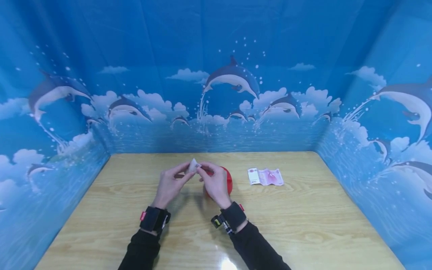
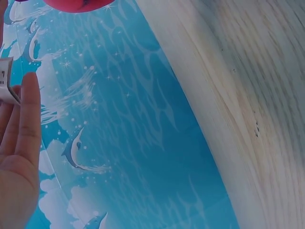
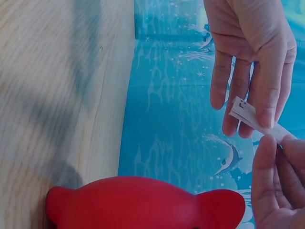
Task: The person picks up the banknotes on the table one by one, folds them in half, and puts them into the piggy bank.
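Note:
Between both hands, in the head view, a small folded banknote (image 1: 193, 165) is held up above the table. My left hand (image 1: 170, 184) pinches its left side between thumb and fingers. From the other side my right hand (image 1: 216, 184) pinches the same note, thumb against fingertips. In the right wrist view the note (image 3: 247, 113) is a narrow pale strip with dark print at one end. A red piggy bank (image 1: 230, 182) stands behind my right hand, which hides much of it; its rounded body (image 3: 128, 205) fills the bottom of the right wrist view.
A pink and white banknote (image 1: 266, 177) lies creased and unfolded on the wooden table (image 1: 303, 225), right of the piggy bank. A blue dolphin-print curtain (image 1: 152, 45) encloses the table's back and sides.

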